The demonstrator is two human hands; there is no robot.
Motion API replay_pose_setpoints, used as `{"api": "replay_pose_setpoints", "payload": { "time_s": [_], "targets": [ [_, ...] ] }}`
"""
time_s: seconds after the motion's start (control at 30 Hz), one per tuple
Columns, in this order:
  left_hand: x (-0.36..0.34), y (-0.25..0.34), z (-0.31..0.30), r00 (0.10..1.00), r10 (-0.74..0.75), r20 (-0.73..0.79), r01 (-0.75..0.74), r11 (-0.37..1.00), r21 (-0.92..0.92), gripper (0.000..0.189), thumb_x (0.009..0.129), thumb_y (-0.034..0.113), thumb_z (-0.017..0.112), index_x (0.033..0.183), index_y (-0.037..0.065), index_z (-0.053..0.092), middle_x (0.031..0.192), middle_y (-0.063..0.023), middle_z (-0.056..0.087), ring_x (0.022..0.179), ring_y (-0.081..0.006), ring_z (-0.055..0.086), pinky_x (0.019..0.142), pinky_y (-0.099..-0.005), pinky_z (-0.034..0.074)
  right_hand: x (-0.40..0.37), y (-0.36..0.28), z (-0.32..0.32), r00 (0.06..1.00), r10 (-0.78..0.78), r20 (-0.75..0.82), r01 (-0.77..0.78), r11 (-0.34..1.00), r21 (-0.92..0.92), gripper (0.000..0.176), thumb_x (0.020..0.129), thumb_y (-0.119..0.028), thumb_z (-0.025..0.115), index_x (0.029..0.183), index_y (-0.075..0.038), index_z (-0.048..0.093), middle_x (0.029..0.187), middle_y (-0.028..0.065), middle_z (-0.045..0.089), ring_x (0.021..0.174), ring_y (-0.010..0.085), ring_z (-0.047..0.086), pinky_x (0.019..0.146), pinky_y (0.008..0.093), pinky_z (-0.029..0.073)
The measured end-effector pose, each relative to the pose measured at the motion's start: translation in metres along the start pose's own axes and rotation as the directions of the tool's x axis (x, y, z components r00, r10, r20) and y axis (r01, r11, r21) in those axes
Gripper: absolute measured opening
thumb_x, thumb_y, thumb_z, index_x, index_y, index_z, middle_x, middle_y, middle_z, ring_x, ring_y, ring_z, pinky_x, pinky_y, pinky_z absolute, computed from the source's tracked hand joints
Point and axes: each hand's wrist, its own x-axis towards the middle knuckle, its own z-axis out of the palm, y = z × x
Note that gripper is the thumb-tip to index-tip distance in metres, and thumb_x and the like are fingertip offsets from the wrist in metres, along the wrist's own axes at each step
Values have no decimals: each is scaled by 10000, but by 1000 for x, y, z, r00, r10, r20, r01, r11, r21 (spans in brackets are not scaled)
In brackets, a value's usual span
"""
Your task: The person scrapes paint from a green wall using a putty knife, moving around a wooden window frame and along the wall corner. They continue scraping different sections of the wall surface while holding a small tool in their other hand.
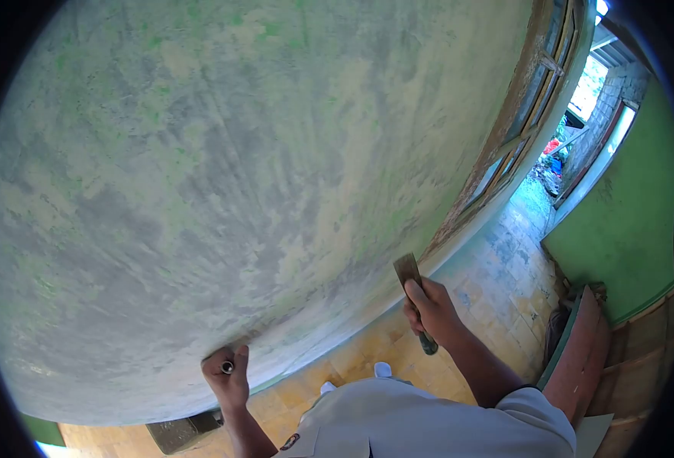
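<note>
At two o'clock runs a weathered brown wooden frame point(522, 84) with narrow panes; farther out that way, a rough grey block wall point(623, 85) borders a bright opening. A flat green-painted wall point(627, 198) fills three o'clock. At four o'clock stands a reddish-brown board with a green edge point(583, 362); at seven, a dark boxy object point(180, 433) on yellowish square-tiled floor point(505, 294).
</note>
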Motion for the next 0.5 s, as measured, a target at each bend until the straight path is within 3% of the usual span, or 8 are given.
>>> {"api": "replay_pose_setpoints", "payload": {
  "time_s": [0.1,0.23,0.3,0.4,0.43,0.5],
  "targets": [
    [0,-1,0,1000,16,13,-15,1000,-26,416,746,10,657,519,62,312,493,35,276,499,-57,230,445,-265,164,20,-14,1,994,-93,-51,91,995,-43,343,948,-348,450,748,-69,435,538,11,435,376,85,386,376,243,352],
    [2,7,1,999,30,30,-28,998,-48,417,748,11,660,513,60,319,490,35,281,494,-57,231,440,-266,162,18,-62,20,977,-196,-84,202,976,80,343,950,-346,453,743,-73,440,526,12,430,376,87,395,383,246,355],
    [1,9,-2,998,40,51,-38,999,-30,418,749,10,661,510,59,322,487,35,283,492,-57,231,438,-267,163,0,-41,21,982,-163,-91,169,983,69,345,944,-359,467,752,-74,445,525,9,424,372,89,391,376,254,353],
    [2,10,0,998,58,37,-58,998,-7,406,755,20,665,513,52,341,484,33,294,490,-57,239,438,-265,171,-8,7,16,995,81,-53,-76,993,94,355,933,-384,482,769,-71,457,528,13,427,360,94,384,360,265,346],
    [5,9,-2,997,65,34,-65,998,-12,406,755,20,665,513,52,341,484,33,294,490,-57,239,438,-265,171,-2,0,18,996,73,-53,-68,993,92,355,933,-384,482,769,-71,457,528,13,427,360,94,384,360,265,346],
    [3,8,-2,996,60,59,-60,998,-16,398,756,26,670,515,50,354,485,34,292,490,-55,244,437,-262,176,18,-27,17,994,-86,-71,89,995,42,358,936,-390,473,766,-76,446,529,11,424,362,94,381,365,263,351]
  ]
}}
